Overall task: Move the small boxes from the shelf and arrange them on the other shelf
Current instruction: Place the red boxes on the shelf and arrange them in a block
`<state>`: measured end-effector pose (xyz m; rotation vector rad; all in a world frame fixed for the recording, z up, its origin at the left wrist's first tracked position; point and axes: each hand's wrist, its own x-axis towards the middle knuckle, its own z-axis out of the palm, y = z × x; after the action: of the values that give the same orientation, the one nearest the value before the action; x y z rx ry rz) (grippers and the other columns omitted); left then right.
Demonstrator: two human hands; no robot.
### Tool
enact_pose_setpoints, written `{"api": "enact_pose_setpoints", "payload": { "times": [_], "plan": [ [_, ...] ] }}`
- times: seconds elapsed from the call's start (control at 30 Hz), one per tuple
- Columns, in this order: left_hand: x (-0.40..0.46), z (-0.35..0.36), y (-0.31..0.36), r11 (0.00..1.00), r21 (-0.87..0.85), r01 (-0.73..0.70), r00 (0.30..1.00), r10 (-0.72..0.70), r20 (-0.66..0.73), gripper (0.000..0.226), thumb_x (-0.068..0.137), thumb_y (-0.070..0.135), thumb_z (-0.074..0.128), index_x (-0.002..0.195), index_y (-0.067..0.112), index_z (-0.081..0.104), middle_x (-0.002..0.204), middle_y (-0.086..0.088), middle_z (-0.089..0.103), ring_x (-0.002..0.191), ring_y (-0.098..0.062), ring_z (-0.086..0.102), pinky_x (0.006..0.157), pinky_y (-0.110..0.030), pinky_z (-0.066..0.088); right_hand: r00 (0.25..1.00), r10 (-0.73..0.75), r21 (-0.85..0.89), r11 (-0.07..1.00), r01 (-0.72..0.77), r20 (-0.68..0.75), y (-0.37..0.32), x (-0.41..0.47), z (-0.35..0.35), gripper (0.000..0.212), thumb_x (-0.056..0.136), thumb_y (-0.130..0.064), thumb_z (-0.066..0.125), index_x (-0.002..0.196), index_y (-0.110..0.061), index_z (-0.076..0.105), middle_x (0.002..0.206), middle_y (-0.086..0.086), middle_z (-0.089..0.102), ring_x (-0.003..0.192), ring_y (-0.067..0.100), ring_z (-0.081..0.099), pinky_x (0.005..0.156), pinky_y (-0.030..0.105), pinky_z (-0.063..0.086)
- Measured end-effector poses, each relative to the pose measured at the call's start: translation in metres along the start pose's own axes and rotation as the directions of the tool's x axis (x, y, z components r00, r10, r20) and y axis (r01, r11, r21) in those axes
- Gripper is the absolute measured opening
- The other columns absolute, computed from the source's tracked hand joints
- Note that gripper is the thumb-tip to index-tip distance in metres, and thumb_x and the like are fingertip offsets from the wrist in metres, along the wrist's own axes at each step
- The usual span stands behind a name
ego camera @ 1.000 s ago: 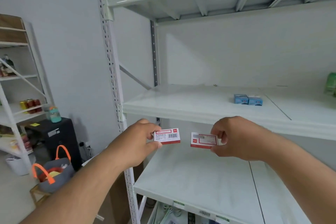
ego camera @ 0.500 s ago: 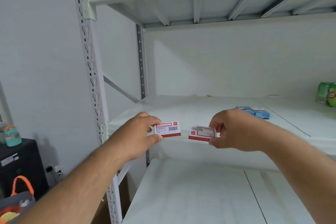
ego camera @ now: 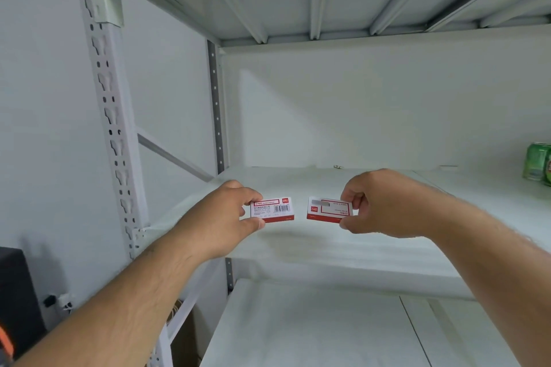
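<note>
My left hand (ego camera: 219, 219) pinches a small white box with red trim and a barcode (ego camera: 275, 209) between thumb and fingers. A second white and red box (ego camera: 326, 209) is pinched in my right hand (ego camera: 384, 202). Both boxes are held flat, side by side with a small gap, just above the front part of the white middle shelf (ego camera: 298, 250). The blue boxes seen earlier on this shelf are hidden behind my right hand.
Green cans (ego camera: 538, 165) stand at the shelf's back right. A perforated white upright (ego camera: 111, 116) rises at the left. Another white shelf (ego camera: 313, 328) lies below and a ribbed shelf underside (ego camera: 313, 6) is overhead. A black unit (ego camera: 18, 292) stands at the lower left.
Both hands have carried the boxes up and forward from in front of the lower shelf to over the middle shelf. The view has tilted upward.
</note>
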<state>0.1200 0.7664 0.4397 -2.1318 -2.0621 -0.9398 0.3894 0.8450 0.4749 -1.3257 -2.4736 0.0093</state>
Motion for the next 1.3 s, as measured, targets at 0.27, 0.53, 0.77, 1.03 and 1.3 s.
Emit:
{"api": "enact_pose_setpoints", "payload": {
  "times": [0.27,0.53,0.77,1.03,1.3],
  "plan": [
    [0.056,0.024,0.009,0.999,0.048,0.019,0.999,-0.020,0.027,0.038,0.087,0.038,0.068,0.124,0.037,0.058,0.106,0.019,0.049,0.094,0.001,0.055,0.085,-0.026,0.049,1.000,0.000,0.005,1.000,-0.001,0.025,0.046,0.043,0.001,0.031,0.074,-0.051,0.076,0.097,-0.032,0.067,0.090,-0.012,0.063,0.071,0.017,0.068,0.065,0.037,0.059],
    [0.093,0.042,0.006,0.997,0.071,0.042,0.996,-0.047,0.070,0.038,0.087,0.038,0.069,0.124,0.037,0.059,0.105,0.019,0.050,0.092,-0.002,0.056,0.085,-0.029,0.051,0.999,0.017,0.027,0.999,-0.018,0.052,0.072,0.072,0.008,0.031,0.074,-0.049,0.077,0.097,-0.031,0.069,0.090,-0.012,0.063,0.076,0.020,0.069,0.069,0.039,0.059],
    [0.132,0.049,-0.020,0.995,0.090,0.036,0.994,-0.045,0.098,0.035,0.085,0.042,0.069,0.119,0.040,0.062,0.103,0.019,0.049,0.089,-0.004,0.056,0.082,-0.030,0.051,0.997,0.039,-0.006,0.999,-0.039,0.062,0.071,0.108,0.023,0.032,0.075,-0.050,0.076,0.099,-0.031,0.068,0.090,-0.014,0.063,0.078,0.012,0.065,0.073,0.037,0.058],
    [0.175,0.059,-0.058,0.995,0.098,-0.017,0.977,-0.004,0.214,0.032,0.083,0.037,0.071,0.115,0.034,0.067,0.107,0.011,0.055,0.091,-0.011,0.059,0.087,-0.032,0.051,0.988,0.112,-0.002,0.994,-0.112,0.106,0.061,0.147,0.047,0.030,0.078,-0.042,0.078,0.102,-0.025,0.069,0.094,-0.008,0.067,0.086,0.017,0.065,0.077,0.036,0.056],
    [0.206,0.068,-0.079,0.994,0.089,-0.069,0.952,0.038,0.304,0.029,0.083,0.035,0.071,0.112,0.032,0.070,0.104,0.012,0.062,0.084,-0.009,0.060,0.085,-0.033,0.053,0.978,0.145,-0.020,0.989,-0.144,0.149,0.051,0.180,0.061,0.029,0.079,-0.039,0.077,0.103,-0.025,0.068,0.096,-0.010,0.065,0.089,0.016,0.064,0.080,0.035,0.055]
  ]
}}
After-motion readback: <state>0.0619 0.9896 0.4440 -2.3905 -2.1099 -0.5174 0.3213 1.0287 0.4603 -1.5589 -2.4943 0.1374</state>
